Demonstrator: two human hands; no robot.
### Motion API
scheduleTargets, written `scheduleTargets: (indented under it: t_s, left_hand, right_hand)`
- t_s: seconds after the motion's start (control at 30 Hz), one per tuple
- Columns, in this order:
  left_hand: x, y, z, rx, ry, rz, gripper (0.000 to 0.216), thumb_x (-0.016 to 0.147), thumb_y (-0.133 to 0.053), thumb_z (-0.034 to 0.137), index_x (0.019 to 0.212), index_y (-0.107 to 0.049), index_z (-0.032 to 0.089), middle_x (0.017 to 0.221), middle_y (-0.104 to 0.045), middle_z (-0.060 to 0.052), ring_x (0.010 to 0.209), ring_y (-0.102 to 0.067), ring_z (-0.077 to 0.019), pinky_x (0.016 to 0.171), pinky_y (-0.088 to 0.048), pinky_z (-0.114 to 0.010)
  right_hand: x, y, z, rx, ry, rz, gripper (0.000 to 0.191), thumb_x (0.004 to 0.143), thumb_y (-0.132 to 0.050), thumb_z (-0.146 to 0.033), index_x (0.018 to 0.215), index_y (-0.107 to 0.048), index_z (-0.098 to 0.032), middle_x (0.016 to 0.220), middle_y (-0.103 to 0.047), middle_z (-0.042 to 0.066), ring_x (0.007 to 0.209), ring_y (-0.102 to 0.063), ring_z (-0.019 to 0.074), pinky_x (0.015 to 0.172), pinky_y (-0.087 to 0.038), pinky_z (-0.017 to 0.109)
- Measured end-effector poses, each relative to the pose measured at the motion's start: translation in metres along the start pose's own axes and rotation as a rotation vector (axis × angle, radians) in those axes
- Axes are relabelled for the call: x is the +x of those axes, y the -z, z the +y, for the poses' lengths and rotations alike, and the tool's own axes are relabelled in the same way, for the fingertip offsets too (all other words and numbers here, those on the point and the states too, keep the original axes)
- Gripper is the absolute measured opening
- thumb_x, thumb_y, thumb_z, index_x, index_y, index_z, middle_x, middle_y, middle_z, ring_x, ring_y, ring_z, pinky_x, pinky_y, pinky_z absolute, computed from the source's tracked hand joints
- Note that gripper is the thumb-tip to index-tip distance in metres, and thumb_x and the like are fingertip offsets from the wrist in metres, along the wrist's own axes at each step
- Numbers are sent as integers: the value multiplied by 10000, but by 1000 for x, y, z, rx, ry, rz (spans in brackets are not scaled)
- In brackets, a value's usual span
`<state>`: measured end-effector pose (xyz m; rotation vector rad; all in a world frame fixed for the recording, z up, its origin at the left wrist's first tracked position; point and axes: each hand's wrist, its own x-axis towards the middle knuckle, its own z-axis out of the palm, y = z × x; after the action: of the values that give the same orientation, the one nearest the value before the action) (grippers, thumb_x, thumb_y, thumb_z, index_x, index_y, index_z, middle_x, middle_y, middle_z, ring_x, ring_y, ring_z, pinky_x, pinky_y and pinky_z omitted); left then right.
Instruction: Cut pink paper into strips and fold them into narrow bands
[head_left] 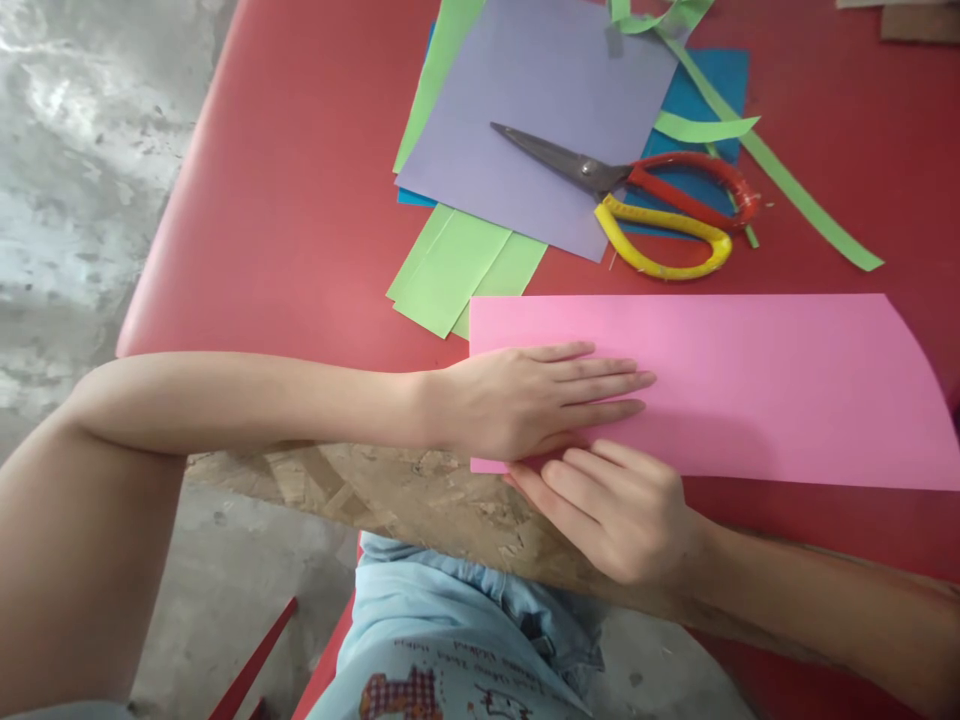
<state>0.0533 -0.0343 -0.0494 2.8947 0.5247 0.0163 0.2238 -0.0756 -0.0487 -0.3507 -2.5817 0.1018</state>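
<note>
A pink sheet of paper point(787, 390) lies lengthwise along the near edge of the table, its right end curving. My left hand point(525, 400) rests flat on the sheet's left part, fingers stretched out to the right. Just below it, my right hand point(615, 510) has its fingers curled at the paper's near edge, close to the left corner. The thumb of that hand is mostly hidden. Scissors point(592, 172) with one red and one yellow handle lie beyond the sheet, blades spread a little or closed, I cannot tell, over a purple sheet point(525, 130).
Light green paper pieces point(465, 265) stick out under the purple sheet. Blue paper point(709, 85) shows beneath it too. Green strips point(810, 200) trail to the right on the red table point(300, 200). Brown pieces point(919, 22) sit at the far right corner.
</note>
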Motion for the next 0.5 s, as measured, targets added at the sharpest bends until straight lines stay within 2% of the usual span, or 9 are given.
scheduleTargets:
  t_s: [0.5]
  left_hand:
    - [0, 4, 2, 16, 22, -42, 507, 990, -213, 245, 1468, -228, 76, 1562, -207, -90, 1449, -185, -194, 1205, -182, -369]
  right_hand:
    - [-1, 1, 0, -9, 17, -9, 129, 815, -576, -49, 921, -649, -35, 615, -625, 22, 527, -510, 147, 478, -365, 308]
